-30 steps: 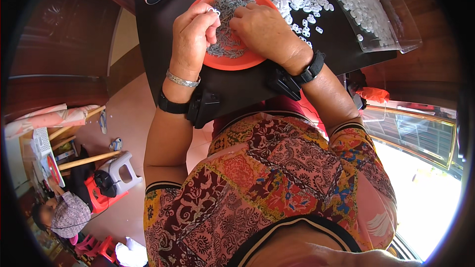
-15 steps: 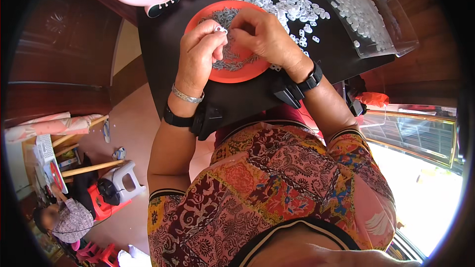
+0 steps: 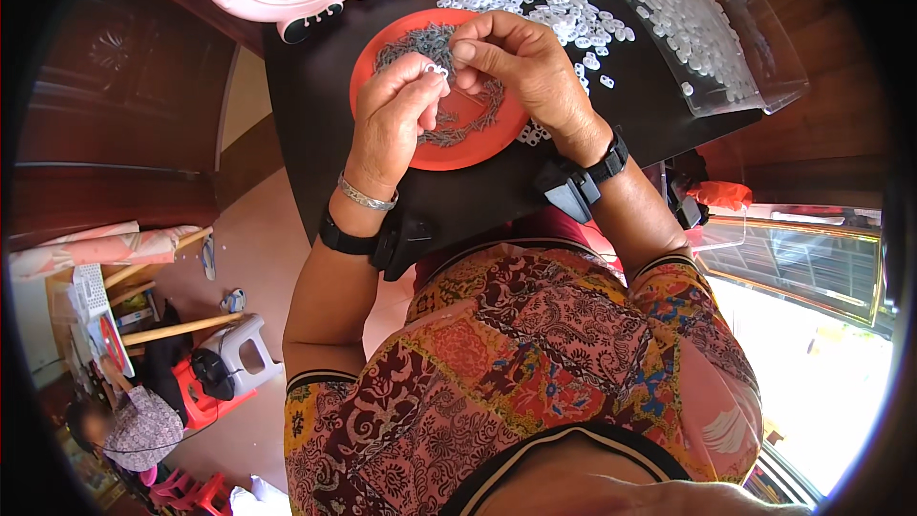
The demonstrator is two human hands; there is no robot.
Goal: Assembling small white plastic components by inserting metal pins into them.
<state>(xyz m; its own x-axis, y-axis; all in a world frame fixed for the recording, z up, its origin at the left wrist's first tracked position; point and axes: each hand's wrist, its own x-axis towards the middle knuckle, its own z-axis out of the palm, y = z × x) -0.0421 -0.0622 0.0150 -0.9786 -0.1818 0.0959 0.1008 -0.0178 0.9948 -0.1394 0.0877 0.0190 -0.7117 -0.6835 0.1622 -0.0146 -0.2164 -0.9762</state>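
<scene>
Over a round orange-red plate (image 3: pixel 447 163), both my hands are raised close together. My left hand (image 3: pixel 384 119) is closed in a pinch on a small white plastic piece with two holes (image 3: pixel 437 70). Thumb and forefinger of my right hand (image 3: pixel 537 74) are pressed together just beside that piece; whatever sits between them is too small to make out. On the plate lie many small grey screw-like pieces (image 3: pixel 405 50), heaped at the back and scattered toward the front. Part of the plate is hidden behind my hands.
Loose white two-holed pieces (image 3: pixel 573 24) spread behind the plate on the dark table (image 3: pixel 478 193). More fill a clear plastic bin (image 3: pixel 781 93) at the back right. A pink fan (image 3: pixel 296 8) stands back left. Another person (image 3: pixel 143 428) is at the lower left.
My left hand has shifted slightly right with the white piece. My right hand's fingertips have come up from the plate and nearer to it. The plate appears slightly lower in view.
</scene>
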